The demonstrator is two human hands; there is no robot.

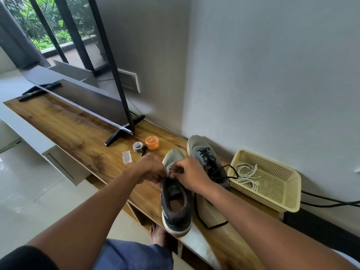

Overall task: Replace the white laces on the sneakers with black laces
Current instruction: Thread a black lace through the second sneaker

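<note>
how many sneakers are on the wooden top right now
2. The near sneaker stands under both hands at the wooden top's front edge; the far sneaker, black-laced, sits beside it, next to the basket.

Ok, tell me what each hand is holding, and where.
Both the left hand and right hand pinch a black lace at the near sneaker's eyelets; exact grip points are hidden.

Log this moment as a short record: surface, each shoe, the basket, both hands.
surface: wooden shelf
near shoe: under both hands, lacing unfinished
far shoe: black lace threaded, one end trailing over the basket rim
basket: holds the white laces
left hand: pinching lace at the near shoe's eyelets
right hand: pinching lace there too
</note>
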